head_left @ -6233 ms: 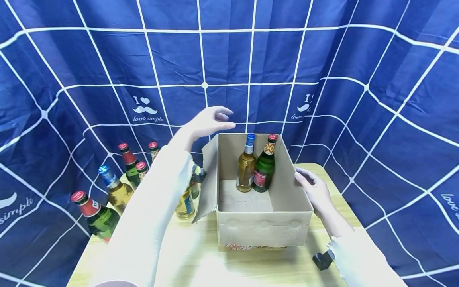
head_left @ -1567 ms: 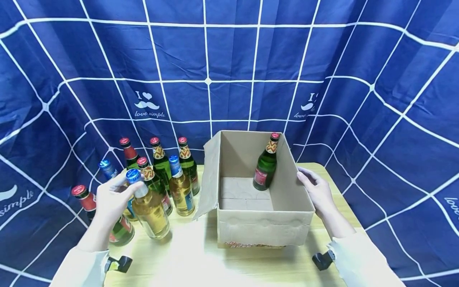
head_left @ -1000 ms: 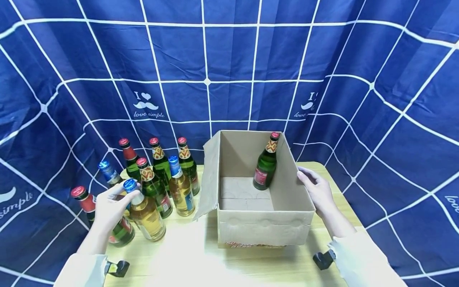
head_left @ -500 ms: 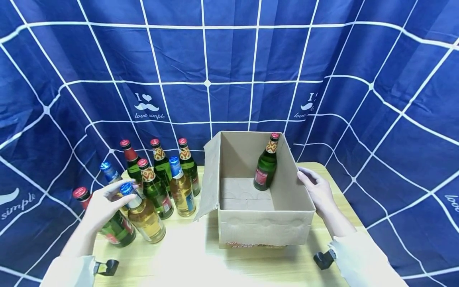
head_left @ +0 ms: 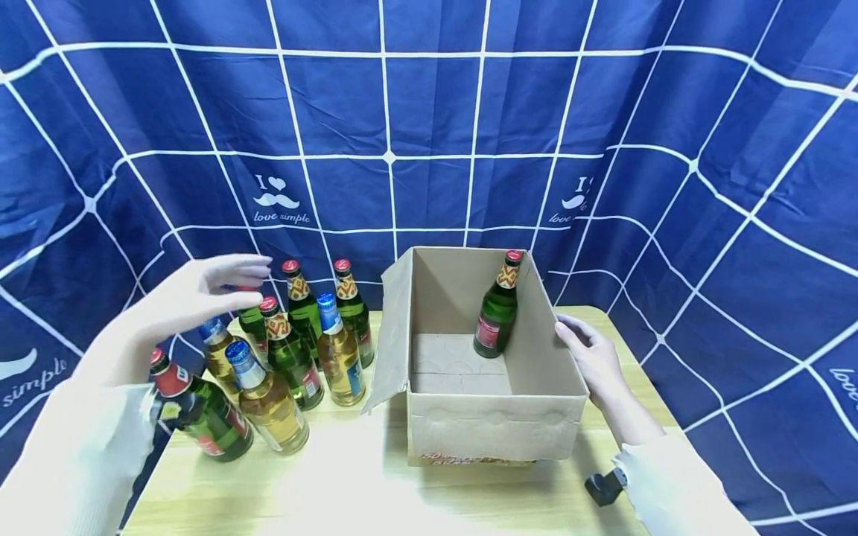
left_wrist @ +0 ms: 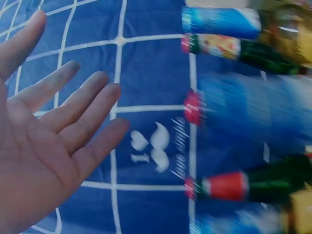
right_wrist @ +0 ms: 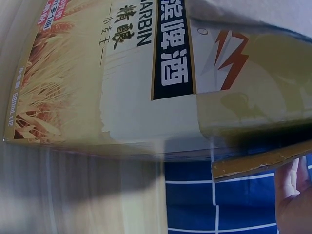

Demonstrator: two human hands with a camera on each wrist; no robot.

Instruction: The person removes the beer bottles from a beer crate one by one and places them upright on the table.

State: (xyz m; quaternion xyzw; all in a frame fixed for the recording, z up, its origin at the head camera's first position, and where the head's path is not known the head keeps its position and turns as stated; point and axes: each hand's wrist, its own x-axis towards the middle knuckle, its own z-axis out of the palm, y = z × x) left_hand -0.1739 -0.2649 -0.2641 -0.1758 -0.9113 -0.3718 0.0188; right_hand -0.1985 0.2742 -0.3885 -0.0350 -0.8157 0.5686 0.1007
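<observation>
My left hand (head_left: 201, 290) is raised over the group of beer bottles at the left, fingers extended, holding nothing. The left wrist view shows its bare palm (left_wrist: 39, 151). Below it a clear bottle of golden beer with a blue cap (head_left: 271, 406) stands on the table in front of the others. Close by is a green beer bottle with a red neck label (head_left: 217, 420). My right hand (head_left: 593, 361) grips the right side of the cardboard box (head_left: 492, 428) near its rim. Inside the box, by its right wall, stands one green beer bottle (head_left: 497, 313).
Several more green and golden bottles (head_left: 342, 361) stand together between the left hand and the box. The box's left flap (head_left: 390, 335) hangs outward beside them. A blue curtain with white lines (head_left: 429, 112) encloses the back and sides of the wooden table (head_left: 348, 476).
A golden blue-capped bottle has gone from the box to the table's left front. My left hand has let go of it and risen up and away. The right hand stays at the box.
</observation>
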